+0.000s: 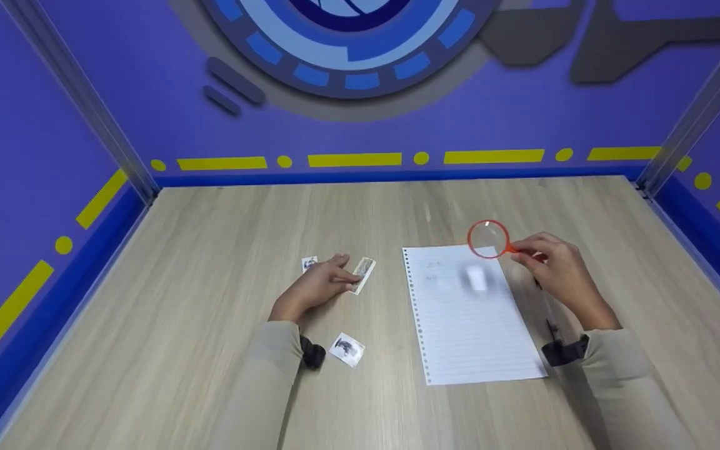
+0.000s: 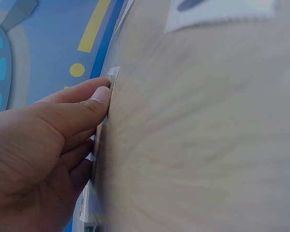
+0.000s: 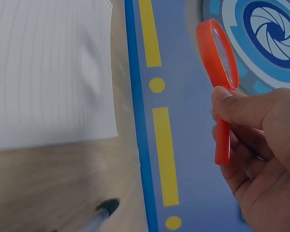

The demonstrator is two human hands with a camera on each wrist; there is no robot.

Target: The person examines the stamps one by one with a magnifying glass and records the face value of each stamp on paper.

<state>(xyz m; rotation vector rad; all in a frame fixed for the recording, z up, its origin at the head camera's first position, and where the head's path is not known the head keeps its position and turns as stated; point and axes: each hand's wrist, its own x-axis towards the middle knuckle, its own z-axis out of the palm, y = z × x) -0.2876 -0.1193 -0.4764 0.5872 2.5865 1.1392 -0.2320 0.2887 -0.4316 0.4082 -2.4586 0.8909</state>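
My left hand (image 1: 317, 286) pinches a narrow postage stamp (image 1: 365, 270) at the table surface, thumb and forefinger at its edge. In the left wrist view the stamp (image 2: 114, 72) shows almost edge-on, partly hidden by the fingers. A second stamp (image 1: 309, 262) lies behind that hand, and a third stamp (image 1: 347, 349) with a dark picture lies nearer the front. My right hand (image 1: 554, 262) grips an orange-red magnifying glass (image 1: 488, 239) by its handle, the lens raised above the far right corner of a lined sheet (image 1: 472, 337). The right wrist view shows the thumb against the handle (image 3: 223, 145).
Faint handwriting marks the upper left of the sheet, and the lens throws a bright patch onto it. A slim pen-like item (image 1: 549, 306) with a dark tip lies right of the sheet, partly hidden by the right arm. Blue-purple walls (image 1: 360, 134) border the wooden table (image 1: 222, 250).
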